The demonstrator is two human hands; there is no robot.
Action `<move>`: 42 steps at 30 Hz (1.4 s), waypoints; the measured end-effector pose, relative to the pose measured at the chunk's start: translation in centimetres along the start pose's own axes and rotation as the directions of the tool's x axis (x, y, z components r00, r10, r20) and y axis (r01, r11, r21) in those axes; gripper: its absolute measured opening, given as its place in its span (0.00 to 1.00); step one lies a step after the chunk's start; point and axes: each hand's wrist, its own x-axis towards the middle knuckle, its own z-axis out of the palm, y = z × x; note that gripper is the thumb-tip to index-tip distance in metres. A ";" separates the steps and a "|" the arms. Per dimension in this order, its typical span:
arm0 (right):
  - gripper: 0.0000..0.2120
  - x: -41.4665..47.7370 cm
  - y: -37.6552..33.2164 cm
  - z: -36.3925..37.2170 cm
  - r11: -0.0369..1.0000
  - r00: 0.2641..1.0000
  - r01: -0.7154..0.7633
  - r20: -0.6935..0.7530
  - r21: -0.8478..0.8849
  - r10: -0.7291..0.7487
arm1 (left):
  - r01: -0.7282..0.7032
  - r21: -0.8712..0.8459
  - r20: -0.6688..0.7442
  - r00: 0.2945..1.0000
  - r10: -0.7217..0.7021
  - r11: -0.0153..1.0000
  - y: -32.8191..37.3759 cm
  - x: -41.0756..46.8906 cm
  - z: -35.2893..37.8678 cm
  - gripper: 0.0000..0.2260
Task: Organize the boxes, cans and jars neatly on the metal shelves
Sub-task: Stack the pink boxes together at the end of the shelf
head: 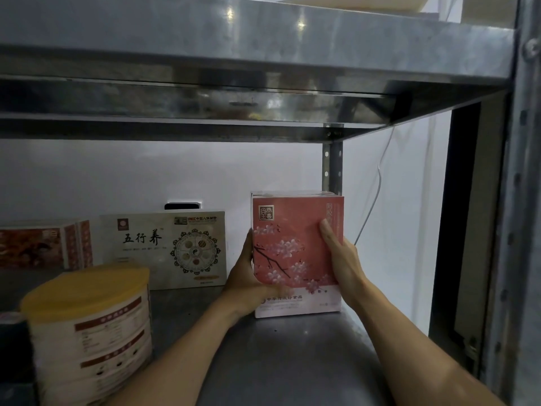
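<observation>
1. Two hands hold the pink box (295,247) upright on the metal shelf (278,361), toward its right end.
2. Fingers of the left hand (250,278) wrap its left edge; those of the right hand (342,259) wrap its right edge.

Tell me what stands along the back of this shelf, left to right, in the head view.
Red patterned box → cream box → left hand → pink blossom box, held between both hands → right hand. The yellow-lidded can in front overlaps the first two, so I skip it.
</observation>
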 end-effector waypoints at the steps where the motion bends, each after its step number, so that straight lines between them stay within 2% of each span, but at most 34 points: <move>1: 0.29 0.0 0.0 0.1 1.000 1.000 0.001 -0.011 -0.001 -0.001 | 0.005 -0.001 0.006 1.000 -0.005 1.000 0.0 0.0 0.1 0.54; 6: 0.29 0.0 0.1 0.2 0.999 0.998 0.021 -0.051 -0.031 -0.023 | 0.025 0.000 0.019 1.000 -0.025 1.000 0.2 -0.2 0.5 0.56; 10: 0.34 0.2 0.2 0.3 0.999 0.996 0.025 -0.087 -0.048 -0.029 | 0.035 0.023 0.014 0.999 -0.035 0.999 0.3 -0.3 0.7 0.61; 13: 0.31 0.2 0.2 0.2 0.998 0.994 0.027 -0.109 -0.055 -0.032 | 0.041 0.037 0.017 0.999 -0.042 0.998 0.6 -0.5 0.8 0.63; 22: 0.26 0.0 0.2 0.4 0.998 0.989 0.014 -0.145 -0.063 -0.023 | 0.059 0.054 0.017 0.998 -0.060 0.997 1.2 -0.7 0.8 0.61; 29: 0.24 -0.1 0.2 0.4 0.995 0.988 -0.004 -0.157 -0.101 -0.012 | 0.070 0.037 0.046 0.996 -0.071 0.997 1.0 -0.5 0.5 0.62; 32: 0.28 -0.3 0.3 0.5 0.988 0.984 -0.005 -0.176 -0.153 -0.023 | 0.062 0.058 0.045 0.997 -0.065 0.996 1.0 -0.6 0.5 0.62; 34: 0.29 -0.8 -0.1 0.7 0.978 0.976 0.023 -0.208 -0.209 -0.068 | 0.068 0.104 0.018 0.997 -0.070 0.992 1.5 -0.8 0.5 0.59; 37: 0.29 -2.2 -1.3 1.3 0.941 0.946 0.074 -0.277 -0.329 -0.171 | 0.089 0.150 -0.035 0.996 -0.085 0.985 3.0 -1.7 0.4 0.42; 39: 0.34 -3.2 -1.9 1.6 0.917 0.908 0.046 -0.366 -0.397 -0.204 | 0.100 0.140 -0.057 0.994 -0.093 0.985 4.1 -2.5 0.2 0.36; 42: 0.38 -4.5 -2.2 2.2 0.845 0.845 -0.036 -0.468 -0.534 -0.260 | 0.129 0.124 -0.087 0.989 -0.119 0.984 5.6 -4.0 0.0 0.31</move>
